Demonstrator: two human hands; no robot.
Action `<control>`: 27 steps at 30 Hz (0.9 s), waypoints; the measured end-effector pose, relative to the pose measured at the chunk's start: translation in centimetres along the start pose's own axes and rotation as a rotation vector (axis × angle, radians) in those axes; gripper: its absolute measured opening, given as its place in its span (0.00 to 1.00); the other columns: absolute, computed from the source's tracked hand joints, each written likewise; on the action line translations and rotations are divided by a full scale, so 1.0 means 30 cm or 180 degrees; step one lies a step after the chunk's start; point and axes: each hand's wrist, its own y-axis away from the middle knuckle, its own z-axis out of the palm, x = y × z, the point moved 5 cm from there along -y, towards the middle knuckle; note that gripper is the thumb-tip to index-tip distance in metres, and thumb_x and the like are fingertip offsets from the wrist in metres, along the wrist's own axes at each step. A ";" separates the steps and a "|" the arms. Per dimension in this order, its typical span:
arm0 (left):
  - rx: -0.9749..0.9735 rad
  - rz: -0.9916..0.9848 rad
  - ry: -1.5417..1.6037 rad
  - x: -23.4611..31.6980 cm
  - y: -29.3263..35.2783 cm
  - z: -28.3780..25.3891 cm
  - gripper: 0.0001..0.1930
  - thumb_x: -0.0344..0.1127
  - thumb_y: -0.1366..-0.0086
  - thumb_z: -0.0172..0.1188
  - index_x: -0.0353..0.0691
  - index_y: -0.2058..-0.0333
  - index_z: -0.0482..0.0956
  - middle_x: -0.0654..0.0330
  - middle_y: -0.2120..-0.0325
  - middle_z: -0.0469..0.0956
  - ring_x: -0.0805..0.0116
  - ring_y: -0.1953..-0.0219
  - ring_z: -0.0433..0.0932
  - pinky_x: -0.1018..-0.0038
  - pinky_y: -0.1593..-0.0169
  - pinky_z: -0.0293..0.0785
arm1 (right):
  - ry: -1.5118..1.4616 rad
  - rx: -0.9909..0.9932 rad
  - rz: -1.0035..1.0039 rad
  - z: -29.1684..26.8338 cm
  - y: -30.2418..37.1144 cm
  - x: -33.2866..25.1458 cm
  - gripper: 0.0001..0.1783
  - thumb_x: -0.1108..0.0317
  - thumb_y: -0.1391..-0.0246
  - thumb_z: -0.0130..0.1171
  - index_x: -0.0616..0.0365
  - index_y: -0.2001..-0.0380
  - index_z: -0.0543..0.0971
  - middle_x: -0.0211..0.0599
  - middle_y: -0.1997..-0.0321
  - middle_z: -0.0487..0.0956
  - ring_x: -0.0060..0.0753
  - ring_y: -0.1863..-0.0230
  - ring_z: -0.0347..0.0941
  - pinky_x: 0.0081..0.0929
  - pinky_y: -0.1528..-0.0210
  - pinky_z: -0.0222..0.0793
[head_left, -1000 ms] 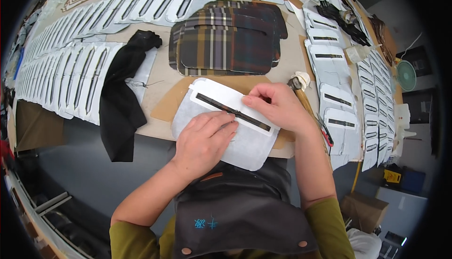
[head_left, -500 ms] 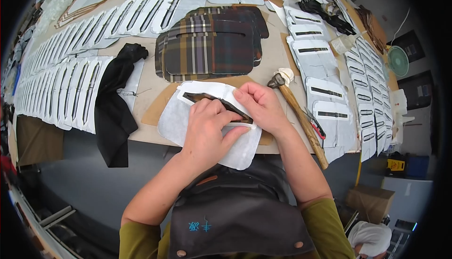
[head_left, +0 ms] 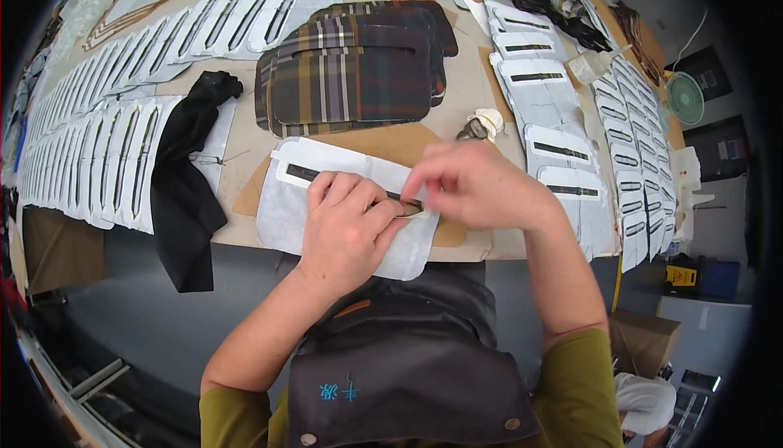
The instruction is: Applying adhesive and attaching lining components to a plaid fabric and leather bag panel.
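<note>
A white-backed fabric panel [head_left: 281, 216] lies at the table's front edge, with a dark slot framed in white strip across it. My left hand [head_left: 347, 224] rests on the panel with bent fingers, its thumb and forefinger pinching the fabric at the slot's right end. Just above that end hovers my right hand [head_left: 481, 183], fingers curled and smeared by motion; whether they touch the fabric I cannot tell. Beneath the panel lies a tan sheet [head_left: 391, 140]. Beyond it is a stack of plaid fabric panels [head_left: 351, 81], the top one slotted.
Rows of slotted white panels lie left [head_left: 122, 154] and right [head_left: 563, 150]. Black cloth [head_left: 192, 163] hangs over the front edge. Behind my right hand shows a hammer head [head_left: 473, 128] beside a white wad [head_left: 489, 120]. A squeeze bottle [head_left: 587, 66] stands farther right.
My right hand has let go of the slot's upper edge and lifted to the right, now covering the hammer handle. The slot, spread apart before, lies flatter and narrower under my left hand.
</note>
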 end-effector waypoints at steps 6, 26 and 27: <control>0.0099 0.0129 -0.0056 -0.001 0.007 -0.001 0.10 0.34 0.54 0.76 0.49 0.70 0.87 0.70 0.70 0.76 0.64 0.60 0.73 0.62 0.47 0.60 | 0.1083 -0.1694 0.0582 0.023 -0.080 -0.076 0.13 0.77 0.56 0.61 0.51 0.65 0.85 0.36 0.67 0.84 0.45 0.61 0.80 0.41 0.58 0.72; -0.0207 -0.0105 0.0152 -0.014 -0.012 0.010 0.07 0.33 0.48 0.74 0.46 0.71 0.84 0.67 0.70 0.74 0.61 0.60 0.72 0.62 0.48 0.61 | 0.1167 -0.1527 0.0104 0.029 -0.024 0.006 0.05 0.71 0.54 0.65 0.50 0.71 0.81 0.31 0.68 0.81 0.43 0.63 0.78 0.42 0.62 0.70; -0.0228 -0.0163 0.0149 -0.020 -0.016 0.009 0.07 0.33 0.48 0.74 0.46 0.71 0.83 0.66 0.70 0.74 0.61 0.60 0.72 0.62 0.49 0.61 | 0.1247 -0.1141 -0.0419 0.026 -0.010 -0.001 0.03 0.71 0.54 0.65 0.51 0.72 0.81 0.30 0.69 0.80 0.43 0.63 0.78 0.41 0.60 0.70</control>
